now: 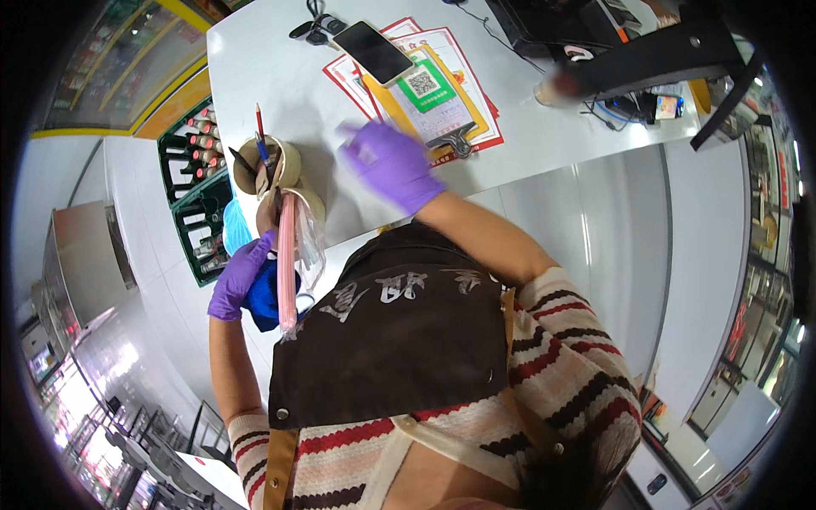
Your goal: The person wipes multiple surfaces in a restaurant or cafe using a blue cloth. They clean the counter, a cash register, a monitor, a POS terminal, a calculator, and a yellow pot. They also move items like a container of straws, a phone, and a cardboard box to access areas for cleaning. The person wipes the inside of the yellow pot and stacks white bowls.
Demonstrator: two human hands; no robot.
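My left hand point(239, 277), in a purple glove, is at the table's near left corner. A bunched blue cloth point(262, 296) sits against its palm side, and its fingertips reach a round holder point(266, 217). Pink straws in clear plastic point(288, 261) lean out of this holder. Behind it, a second round container point(290, 159) holds a red pencil point(259, 118), a blue pen point(262, 150) and other items. My right hand point(392, 166), also purple-gloved and blurred, is over the white table point(306, 83) with fingers apart, beside a yellow clipboard point(389, 105). Nothing shows in it.
A phone point(373, 53) lies on the clipboard and red-edged sheets point(456, 48), near keys point(317, 27). Black equipment point(548, 25) and cables occupy the right side. Green bottle crates point(185, 210) stand on the floor at left. A dark apron point(389, 344) covers my front.
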